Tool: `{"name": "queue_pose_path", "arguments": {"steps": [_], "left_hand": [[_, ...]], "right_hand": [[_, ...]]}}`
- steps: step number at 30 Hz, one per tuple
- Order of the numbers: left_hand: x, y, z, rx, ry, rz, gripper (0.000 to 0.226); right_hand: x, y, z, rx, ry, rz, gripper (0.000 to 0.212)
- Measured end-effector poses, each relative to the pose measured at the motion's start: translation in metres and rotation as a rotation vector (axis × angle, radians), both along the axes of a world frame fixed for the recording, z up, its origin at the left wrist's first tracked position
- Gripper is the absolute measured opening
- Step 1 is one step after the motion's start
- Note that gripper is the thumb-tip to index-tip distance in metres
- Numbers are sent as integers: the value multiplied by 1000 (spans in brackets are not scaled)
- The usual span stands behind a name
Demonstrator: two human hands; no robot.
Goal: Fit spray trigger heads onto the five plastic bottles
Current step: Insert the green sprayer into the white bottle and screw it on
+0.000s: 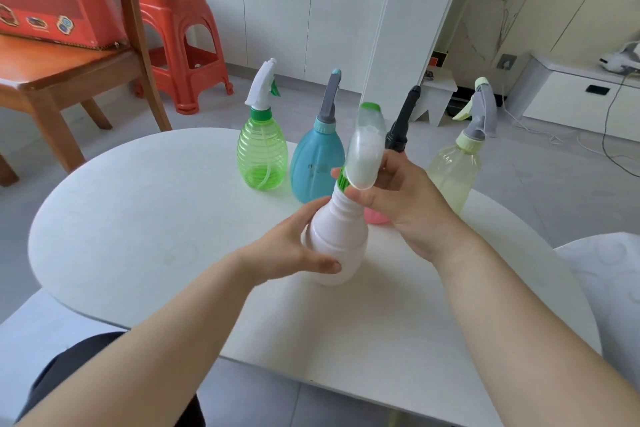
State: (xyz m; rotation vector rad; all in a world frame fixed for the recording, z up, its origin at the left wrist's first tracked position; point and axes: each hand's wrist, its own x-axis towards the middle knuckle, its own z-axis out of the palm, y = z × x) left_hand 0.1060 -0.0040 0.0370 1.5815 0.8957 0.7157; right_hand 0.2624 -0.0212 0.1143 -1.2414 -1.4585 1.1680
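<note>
Here, on the white table point(145, 218), four bottles already wearing their trigger heads: green bottle point(262, 156), blue bottle point(317, 166), a pink bottle point(375, 217) mostly hidden behind the hands, and pale yellow bottle point(453, 173). Nearer the camera, the white bottle point(337, 243), tilted, gripped round its body by the left hand point(294, 250). Right hand point(398, 198) closed on the white trigger head point(365, 156) at its green collar point(343, 180), sitting on the neck. Probably the last fitting step. Next, likely turning the collar until tight, keeping the bottle steady. No readable brand or writing; only faint embossed marks on the blue bottle.
</note>
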Motion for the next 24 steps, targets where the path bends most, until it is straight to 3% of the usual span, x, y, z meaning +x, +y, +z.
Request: {"name": "queue_pose_path", "arguments": {"steps": [2, 5, 9, 11, 17, 20, 24], "left_hand": [[2, 1, 2, 13, 18, -3, 76], [13, -8, -5, 74, -25, 193, 70], [30, -21, -11, 97, -26, 391, 68], [27, -19, -10, 86, -22, 363, 69], [-8, 0, -6, 22, -7, -4, 75], [-4, -1, -8, 90, 41, 117, 71], [25, -21, -20, 168, -3, 398, 68]], "right_hand": [[-1, 2, 0, -4, 36, 27, 32], [-5, 3, -1, 32, -2, -83, 20], [-13, 4, -6, 72, -53, -200, 26], [-13, 4, -6, 77, -68, -209, 27], [-1, 6, -1, -1, 40, -8, 27], [-2, 6, -2, 18, 59, -18, 22], [-17, 4, -11, 130, -26, -217, 29]]}}
